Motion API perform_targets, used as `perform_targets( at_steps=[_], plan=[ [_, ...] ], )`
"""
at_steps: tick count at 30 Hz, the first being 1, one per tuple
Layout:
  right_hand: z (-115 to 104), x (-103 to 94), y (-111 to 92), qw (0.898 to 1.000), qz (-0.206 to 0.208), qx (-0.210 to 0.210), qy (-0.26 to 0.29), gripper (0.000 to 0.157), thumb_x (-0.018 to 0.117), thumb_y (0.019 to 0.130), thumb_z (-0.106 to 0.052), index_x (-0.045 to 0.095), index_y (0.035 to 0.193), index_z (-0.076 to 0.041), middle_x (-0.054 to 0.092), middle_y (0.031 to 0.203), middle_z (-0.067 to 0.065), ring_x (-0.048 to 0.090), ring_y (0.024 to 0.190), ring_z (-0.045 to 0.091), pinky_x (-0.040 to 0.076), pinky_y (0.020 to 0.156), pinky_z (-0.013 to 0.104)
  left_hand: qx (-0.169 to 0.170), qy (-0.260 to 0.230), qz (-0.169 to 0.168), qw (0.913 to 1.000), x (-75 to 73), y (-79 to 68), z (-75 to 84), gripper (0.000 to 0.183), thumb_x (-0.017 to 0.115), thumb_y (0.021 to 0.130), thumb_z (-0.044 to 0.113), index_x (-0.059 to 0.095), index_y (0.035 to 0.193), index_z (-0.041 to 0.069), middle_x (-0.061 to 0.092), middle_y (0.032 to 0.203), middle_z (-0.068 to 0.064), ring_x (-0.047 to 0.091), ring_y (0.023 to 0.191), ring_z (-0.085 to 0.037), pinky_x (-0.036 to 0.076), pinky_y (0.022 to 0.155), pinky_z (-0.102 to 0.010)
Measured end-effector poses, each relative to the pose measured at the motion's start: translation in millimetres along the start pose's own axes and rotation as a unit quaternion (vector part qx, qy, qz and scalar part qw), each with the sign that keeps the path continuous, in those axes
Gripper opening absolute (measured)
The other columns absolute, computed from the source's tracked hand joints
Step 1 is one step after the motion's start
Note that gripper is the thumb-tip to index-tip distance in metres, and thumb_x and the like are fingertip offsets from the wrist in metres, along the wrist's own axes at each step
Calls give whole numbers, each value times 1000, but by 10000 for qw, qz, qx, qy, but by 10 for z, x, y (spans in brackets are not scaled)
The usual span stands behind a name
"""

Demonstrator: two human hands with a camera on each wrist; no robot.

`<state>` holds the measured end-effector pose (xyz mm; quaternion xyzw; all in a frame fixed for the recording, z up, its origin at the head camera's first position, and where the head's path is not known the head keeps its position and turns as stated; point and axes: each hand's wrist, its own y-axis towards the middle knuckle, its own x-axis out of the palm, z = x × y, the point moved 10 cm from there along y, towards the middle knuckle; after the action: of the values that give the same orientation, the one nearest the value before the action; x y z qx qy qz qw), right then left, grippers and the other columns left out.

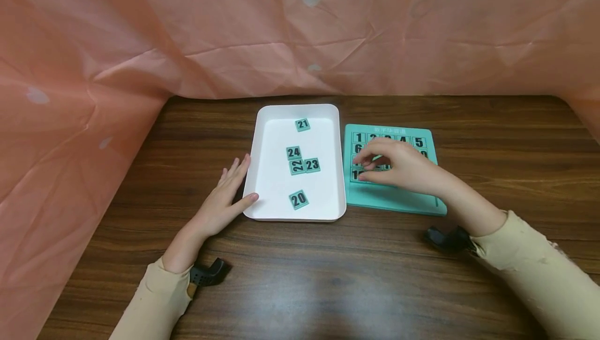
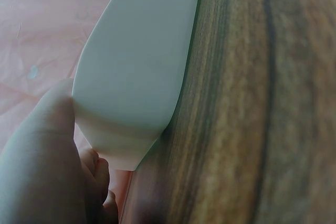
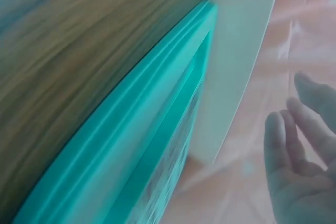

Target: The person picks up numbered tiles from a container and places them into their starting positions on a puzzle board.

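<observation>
A white tray (image 1: 321, 184) stands in the middle of the table, with several loose green number tiles in it. Tile 20 (image 1: 298, 200) lies near its front, tile 21 (image 1: 302, 124) near its back, and tiles 22 (image 1: 297, 166), 23 (image 1: 312, 165) and 24 (image 1: 294, 152) sit close together. My left hand (image 1: 225, 198) rests against the tray's left side, fingers extended and thumb at the rim. Over the green number board (image 1: 396, 199), my right hand (image 1: 398, 165) hovers with fingers bent loosely apart; no tile shows between them. It covers part of the numbered rows.
The wooden table (image 1: 281, 272) spreads around the tray and board. A pink cloth (image 1: 234, 27) hangs behind and along the left side. Black devices are strapped to both wrists. Board and tray stand side by side, with a narrow gap at most.
</observation>
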<state>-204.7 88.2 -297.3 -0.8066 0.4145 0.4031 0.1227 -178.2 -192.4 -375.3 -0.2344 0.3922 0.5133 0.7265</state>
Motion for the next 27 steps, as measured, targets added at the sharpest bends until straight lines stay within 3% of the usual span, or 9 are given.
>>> perform_targets(
  at_steps=[8, 16, 27],
  plan=[
    [-411, 428, 302, 9954, -562, -586, 501, 28, 74, 76, -20, 64, 102, -17, 59, 101, -3, 59, 86, 13, 52, 76, 29, 214, -2, 31, 9998, 13, 6, 30, 77, 52, 89, 45, 6, 147, 26, 7, 152, 8, 3, 140, -21, 2, 111, -47],
    [-538, 785, 465, 9905, -1048, -753, 473, 33, 76, 74, -15, 64, 104, -10, 59, 98, 3, 54, 86, 14, 49, 77, 31, 245, -18, 14, 9997, 0, 5, 50, 76, 52, 89, 43, 7, 147, 24, 7, 152, 7, 2, 140, -22, 2, 111, -47],
    [-559, 1046, 550, 9873, -1428, -625, -315, 30, 68, 73, -1, 65, 102, -4, 59, 96, 3, 50, 87, 17, 44, 78, 26, 209, -26, 15, 9998, 1, 1, 54, 76, 51, 89, 44, 7, 147, 24, 6, 152, 10, 2, 140, -20, 2, 111, -46]
  ],
)
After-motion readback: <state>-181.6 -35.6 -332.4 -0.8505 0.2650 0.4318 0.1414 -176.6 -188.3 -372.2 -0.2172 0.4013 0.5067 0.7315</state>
